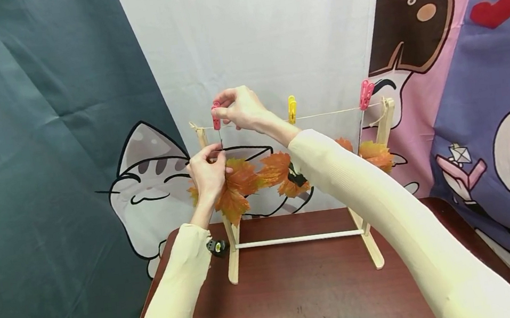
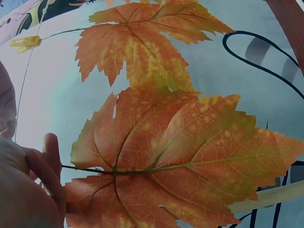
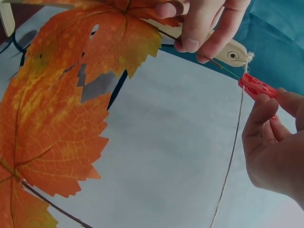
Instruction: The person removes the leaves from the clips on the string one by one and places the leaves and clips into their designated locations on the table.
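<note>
My right hand point(image 1: 243, 108) pinches a pink clothespin point(image 1: 216, 117) at the left end of a string point(image 1: 326, 113). Below it, my left hand point(image 1: 208, 173) holds the thin stem point(image 3: 218, 65) of an orange artificial maple leaf point(image 1: 231, 190). In the right wrist view, the stem's tip reaches the nose of the clothespin, which sits at the string; whether it is clamped I cannot tell. The left wrist view shows the leaf's veined face point(image 2: 161, 164) beside my fingers. Another orange leaf point(image 1: 278, 169) hangs near the middle, by a yellow clothespin point(image 1: 292, 110).
The string spans a wooden stand with a white lower bar point(image 1: 299, 239) on a dark brown table point(image 1: 311, 291). At its right end, a second pink clothespin point(image 1: 366, 94) holds a stem above a leaf point(image 1: 375, 155). A printed cartoon curtain point(image 1: 257, 29) hangs behind.
</note>
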### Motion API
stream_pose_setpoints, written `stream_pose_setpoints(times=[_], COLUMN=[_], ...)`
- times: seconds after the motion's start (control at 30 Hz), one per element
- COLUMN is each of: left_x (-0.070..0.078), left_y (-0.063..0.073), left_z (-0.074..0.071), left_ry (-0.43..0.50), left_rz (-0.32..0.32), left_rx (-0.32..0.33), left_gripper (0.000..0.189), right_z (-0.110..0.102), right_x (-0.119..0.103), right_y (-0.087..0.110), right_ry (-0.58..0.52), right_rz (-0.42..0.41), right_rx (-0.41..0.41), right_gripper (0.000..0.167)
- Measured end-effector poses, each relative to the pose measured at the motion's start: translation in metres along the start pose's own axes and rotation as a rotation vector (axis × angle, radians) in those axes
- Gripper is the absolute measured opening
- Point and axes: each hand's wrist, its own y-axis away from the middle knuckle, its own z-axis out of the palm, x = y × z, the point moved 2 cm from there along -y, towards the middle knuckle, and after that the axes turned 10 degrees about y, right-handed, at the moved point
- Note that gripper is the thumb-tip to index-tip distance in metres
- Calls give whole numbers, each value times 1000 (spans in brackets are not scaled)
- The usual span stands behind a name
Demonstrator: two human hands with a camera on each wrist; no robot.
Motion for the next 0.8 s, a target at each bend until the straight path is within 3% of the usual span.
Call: stream_pose_setpoints(times=[0.23, 0.47, 0.8], left_x=[0, 0, 2], left_y=[0, 1, 5], left_z=[1, 1, -3], left_ry=[11, 18, 24], left_rz=[-1, -5, 12], left_rx=[13, 21, 32], left_gripper=[20, 20, 18], right_z=[0, -4, -14], right_x=[1, 0, -4], right_y=[1, 2, 10], right_ry=[14, 32, -80], right_rz=[-15, -53, -64], right_rx=[19, 97, 108], right_gripper=[24, 21, 26])
